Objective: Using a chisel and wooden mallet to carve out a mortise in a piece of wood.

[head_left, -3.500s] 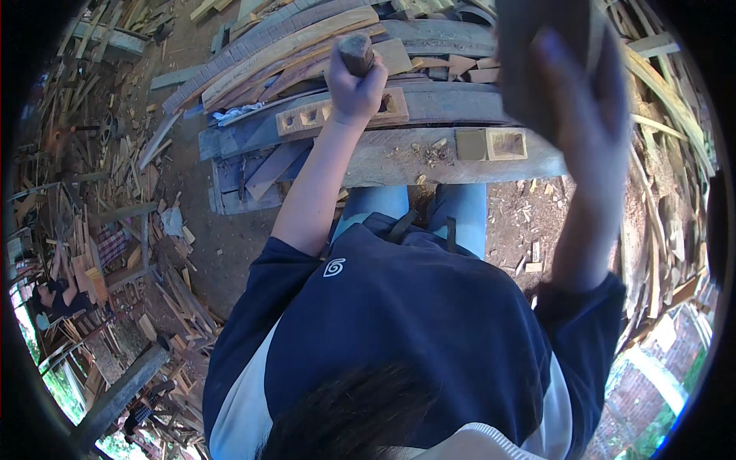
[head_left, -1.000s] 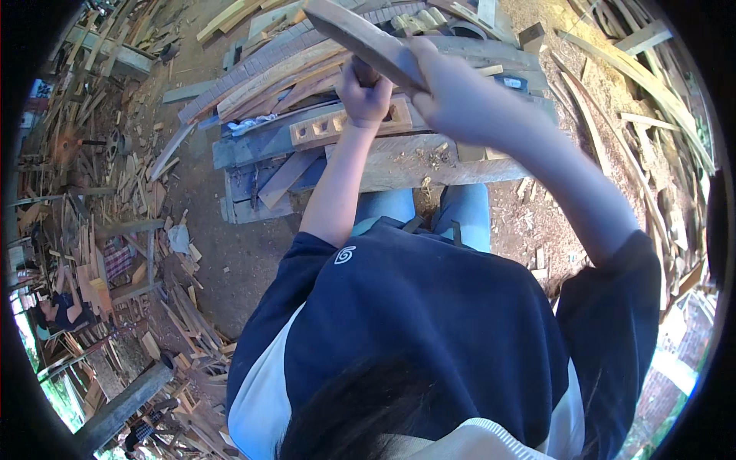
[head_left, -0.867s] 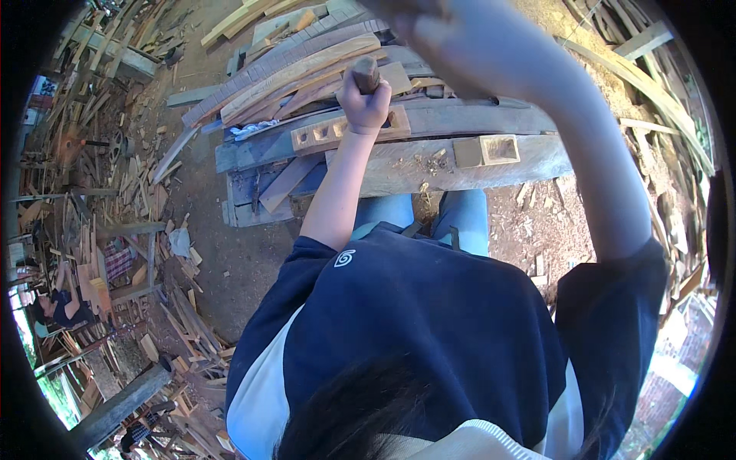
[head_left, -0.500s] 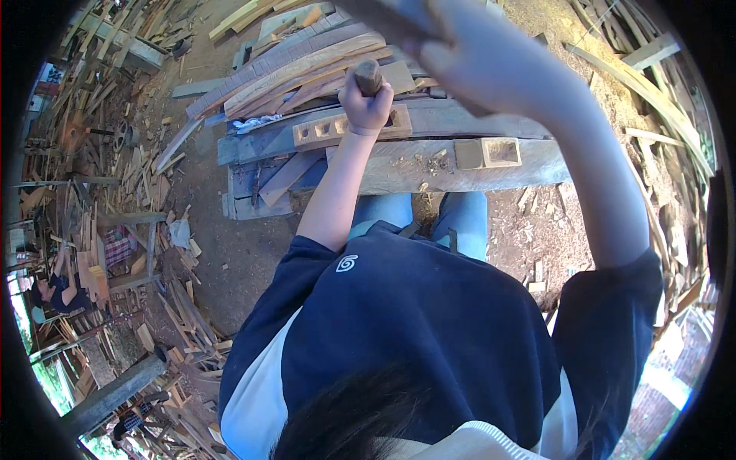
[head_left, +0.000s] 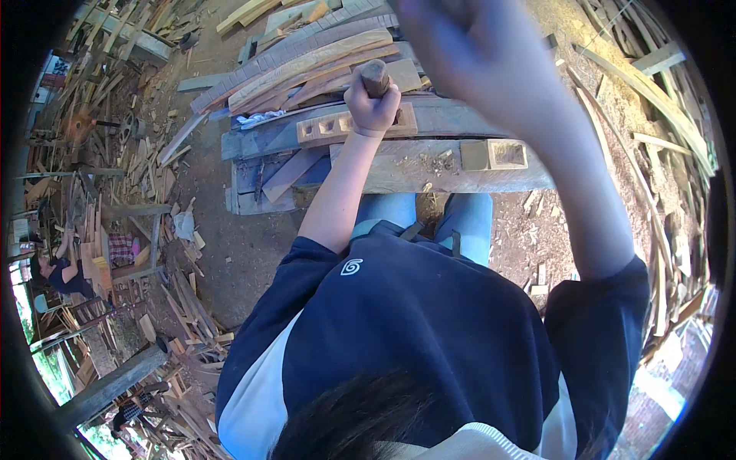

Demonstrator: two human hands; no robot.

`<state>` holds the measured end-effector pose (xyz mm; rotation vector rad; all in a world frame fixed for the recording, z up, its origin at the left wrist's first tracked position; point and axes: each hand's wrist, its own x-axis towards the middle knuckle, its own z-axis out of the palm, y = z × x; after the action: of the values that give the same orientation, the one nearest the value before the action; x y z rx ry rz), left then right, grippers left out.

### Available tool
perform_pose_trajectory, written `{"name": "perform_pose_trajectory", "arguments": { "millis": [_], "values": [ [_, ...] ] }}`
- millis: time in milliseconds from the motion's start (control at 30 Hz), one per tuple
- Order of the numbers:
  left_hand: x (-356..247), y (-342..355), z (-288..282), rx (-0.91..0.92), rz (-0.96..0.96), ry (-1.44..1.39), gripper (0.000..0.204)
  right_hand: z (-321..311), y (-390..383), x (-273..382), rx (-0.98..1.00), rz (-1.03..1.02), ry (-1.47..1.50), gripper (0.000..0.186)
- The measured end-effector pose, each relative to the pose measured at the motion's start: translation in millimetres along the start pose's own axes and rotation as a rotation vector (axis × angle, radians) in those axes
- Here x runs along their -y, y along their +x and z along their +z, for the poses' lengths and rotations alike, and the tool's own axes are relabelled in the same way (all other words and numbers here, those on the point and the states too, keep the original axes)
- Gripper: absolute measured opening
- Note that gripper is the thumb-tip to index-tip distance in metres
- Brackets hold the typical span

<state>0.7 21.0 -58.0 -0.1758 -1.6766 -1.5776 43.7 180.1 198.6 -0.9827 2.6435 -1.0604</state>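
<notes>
My left hand (head_left: pixel 373 113) is wrapped around the upright wooden handle of a chisel (head_left: pixel 375 77), whose blade is hidden below my fist. Under it lies a wooden block (head_left: pixel 331 127) with a row of square hollows cut into it; my fist covers part of the block. Raised at the top of the view, my right hand (head_left: pixel 487 57) is smeared by motion. It grips what looks like a dark wooden mallet (head_left: pixel 458 9), mostly cut off by the upper edge. A second wooden block (head_left: pixel 506 154) with a carved hollow sits on the bench to the right.
The thick plank bench (head_left: pixel 414 178) runs across in front of my knees, with wood chips on it. Curved boards (head_left: pixel 314 69) are stacked beyond it. Scrap wood (head_left: pixel 667 115) lies along the right side. At the far left a person (head_left: pixel 67 272) is among piled timber.
My right hand has moved a little to the right and up, taking the mallet mostly out of view. My left hand stays on the chisel at the block; the whole view has shifted slightly.
</notes>
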Motion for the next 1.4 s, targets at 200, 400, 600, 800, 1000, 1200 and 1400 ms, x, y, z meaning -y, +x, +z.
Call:
{"name": "perform_pose_trajectory", "arguments": {
  "millis": [200,400,600,800,1000,1200,1400],
  "values": [
    [-4.1,5.3,-3.0,0.02,0.269,0.069,0.023,16.1,-4.3,-5.9,0.019,0.008,-0.2,0.032],
    [4.8,-1.0,1.6,-0.036,0.031,-0.104,0.027,27.2,-7.7,-7.8,-0.195,-0.194,-0.175,0.04],
    [0.2,-2.3,-1.4,-0.005,0.182,-0.005,0.029,6.6,-2.7,8.0,-0.078,-0.172,-0.026,0.043],
    [-7.9,-1.3,-6.4,-0.018,0.265,0.113,0.029,40.6,-8.4,-13.9,-0.057,-0.025,-0.19,0.042],
    [4.5,-6.2,-5.3,0.022,0.023,-0.099,0.03,15.6,-4.2,-0.2,-0.273,-0.285,0.04,0.047],
    [20.0,-8.2,-13.0,-0.006,-0.175,-0.44,0.045,61.5,-15.9,-24.5,0.001,0.099,0.104,0.044],
    [16.0,-27.4,-28.4,0.083,0.066,-0.198,0.031,77.6,-34.6,-109.3,-0.313,0.26,0.172,0.05]
  ]
}}
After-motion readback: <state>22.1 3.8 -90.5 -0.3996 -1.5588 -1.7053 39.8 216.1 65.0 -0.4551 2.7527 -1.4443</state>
